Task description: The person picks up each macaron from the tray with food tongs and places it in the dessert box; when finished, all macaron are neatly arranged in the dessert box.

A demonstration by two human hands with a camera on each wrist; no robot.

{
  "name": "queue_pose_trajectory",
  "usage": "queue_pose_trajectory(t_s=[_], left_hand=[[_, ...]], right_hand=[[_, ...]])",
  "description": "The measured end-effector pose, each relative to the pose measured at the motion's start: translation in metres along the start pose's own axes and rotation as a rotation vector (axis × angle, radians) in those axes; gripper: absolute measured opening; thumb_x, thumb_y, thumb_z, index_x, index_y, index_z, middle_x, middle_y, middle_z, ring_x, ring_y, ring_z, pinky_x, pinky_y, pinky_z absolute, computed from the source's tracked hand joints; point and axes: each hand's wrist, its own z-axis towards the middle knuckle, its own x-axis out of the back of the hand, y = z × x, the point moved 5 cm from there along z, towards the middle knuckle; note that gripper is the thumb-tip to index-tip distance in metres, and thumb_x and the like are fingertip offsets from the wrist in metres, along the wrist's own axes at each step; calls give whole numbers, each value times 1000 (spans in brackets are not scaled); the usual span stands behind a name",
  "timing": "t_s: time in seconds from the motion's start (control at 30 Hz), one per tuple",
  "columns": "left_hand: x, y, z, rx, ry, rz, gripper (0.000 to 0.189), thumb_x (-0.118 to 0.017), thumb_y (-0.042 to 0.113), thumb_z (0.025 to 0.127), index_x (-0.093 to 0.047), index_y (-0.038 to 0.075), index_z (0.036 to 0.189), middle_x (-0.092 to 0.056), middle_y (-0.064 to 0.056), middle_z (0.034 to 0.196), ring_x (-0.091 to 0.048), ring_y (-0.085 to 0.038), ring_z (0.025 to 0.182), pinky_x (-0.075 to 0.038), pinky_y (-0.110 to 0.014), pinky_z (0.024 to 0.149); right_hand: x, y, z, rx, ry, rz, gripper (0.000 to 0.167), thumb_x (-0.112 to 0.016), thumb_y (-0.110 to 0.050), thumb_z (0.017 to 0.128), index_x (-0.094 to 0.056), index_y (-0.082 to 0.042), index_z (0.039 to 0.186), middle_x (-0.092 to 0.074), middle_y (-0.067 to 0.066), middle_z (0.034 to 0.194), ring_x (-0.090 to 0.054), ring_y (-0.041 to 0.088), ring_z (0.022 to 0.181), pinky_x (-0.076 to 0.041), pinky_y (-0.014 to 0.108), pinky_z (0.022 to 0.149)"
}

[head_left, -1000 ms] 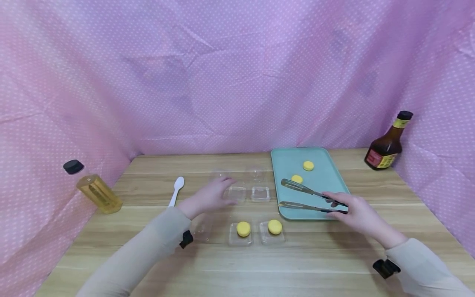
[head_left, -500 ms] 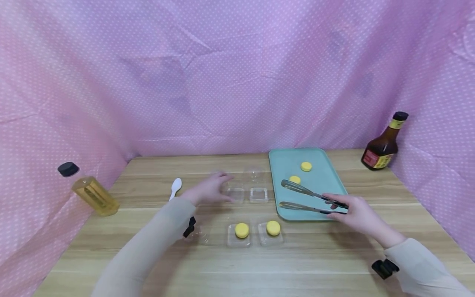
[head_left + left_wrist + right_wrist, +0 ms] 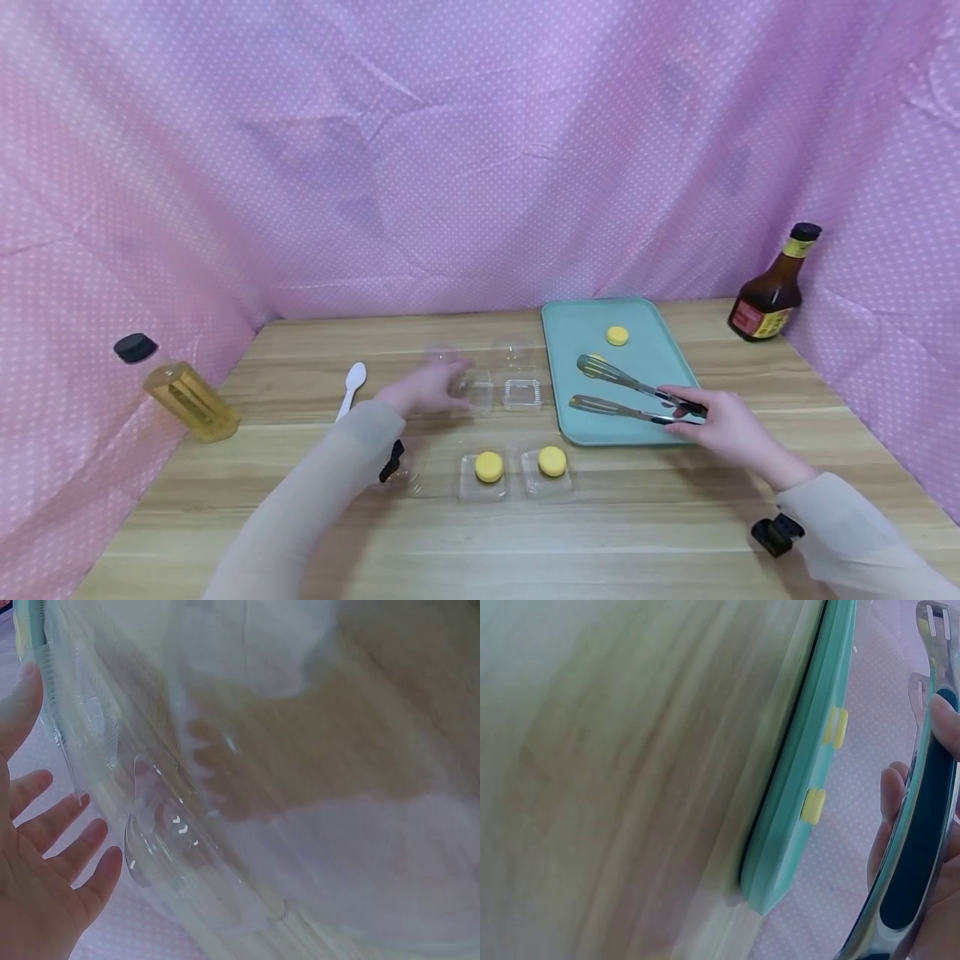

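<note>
"Tongs (image 3: 636, 385) are on the right side! What comes first if I start at the left?"

"A clear bottle (image 3: 191, 402) with yellow liquid and a black cap. It's on the wooden desk (image 3: 480, 550). Next is a white spoon (image 3: 355, 379). Its handle goes behind the left sleeve (image 3: 322, 483)."

"And the left hand (image 3: 427, 389)?"

"It's just by the back left box (image 3: 477, 394), which is clear plastic. Its thumb and fingers are spread apart. I can't tell if a finger touches the plastic."

"Are there more boxes?"

"Yes! Nearer to us is the front left box (image 3: 472, 493), with a yellow macaron (image 3: 489, 467) in it. Then the back right box (image 3: 522, 393), lying open. Then the front right box (image 3: 543, 487), with its own yellow macaron (image 3: 552, 461)."

"What's after that?"

"A green tray (image 3: 570, 325). Two more macarons (image 3: 617, 336) are on it, and one is partly hidden by the tongs."

"So where are the tongs?"

"Over the tray, pointing left, with their two arms apart. The right hand (image 3: 731, 429) is wrapped around the handles. I can't tell if the tips touch the tray."

"What's last?"

"A brown bottle (image 3: 768, 292) with a black cap, at the back right."
</note>
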Motion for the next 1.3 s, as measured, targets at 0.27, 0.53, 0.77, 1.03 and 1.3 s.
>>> queue_pose_trajectory(t_s=[0.27, 0.53, 0.77, 1.03, 1.3], left_hand=[[-3, 1, 3, 8, 1, 40, 81, -74, 37, 80, -36, 2, 144, -37, -18, 148, -32, -34, 138, -25, -46, 116], [-4, -2, 4, 70, 2, 17, 81, -74, 37, 80, -38, 1, 143, -36, -19, 149, -31, -34, 139, -24, -45, 117], [-5, -5, 4, 117, -7, -32, 80, -76, 38, 79, -40, 4, 142, -36, -16, 149, -32, -32, 139, -25, -44, 117], [-5, -1, 3, 120, 2, -84, 79, -77, 32, 78, -41, 0, 141, -35, -19, 149, -30, -35, 139, -24, -45, 117], [-5, 1, 1, 116, 17, -132, 79, -78, 28, 77, -41, -3, 140, -34, -22, 149, -29, -36, 139, -23, -45, 117]], right_hand=[[6, 9, 6, -80, -36, 23, 50, -78, -12, 75, -62, 2, 120, -67, 2, 77, -38, 1, 55, -34, 20, 46], [12, 17, 20, -40, -19, -70, 51, -79, -10, 73, -62, 4, 118, -67, 2, 75, -34, 1, 52, -31, 21, 46], [16, 22, 30, -90, -103, -109, 53, -75, -15, 78, -58, 4, 124, -67, 8, 81, -30, 5, 47, -30, 23, 43], [19, 29, 38, -73, -133, -157, 53, -76, -15, 78, -58, 4, 124, -67, 11, 81, -40, 9, 53, -34, 23, 47], [15, 36, 41, -54, -157, -203, 51, -75, -19, 79, -60, 1, 123, -66, 7, 78, -43, 11, 54, -38, 26, 51]])
